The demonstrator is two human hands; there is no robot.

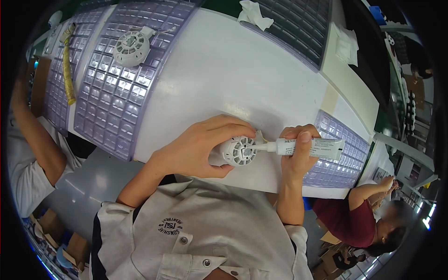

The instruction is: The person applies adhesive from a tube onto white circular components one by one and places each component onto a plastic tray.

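Observation:
My left hand [200,144] is wrapped around a round white plastic housing [234,157] with slots around its face, held over the white table. In my right hand [300,151] is a white glue tube [325,147] with printed text, lying sideways. Its thin nozzle [263,146] points left, and the tip reaches the middle of the housing's face. Whether glue is coming out is too small to tell. A short thin wire [264,137] shows beside the housing, near my left fingertips.
Another white slotted housing [132,46] sits on a clear compartment tray [114,88] at left, near a yellow strip [67,65]. More trays [338,140] lie right and at the back, with crumpled tissue [254,15]. Co-workers sit at left [35,154] and right [347,217].

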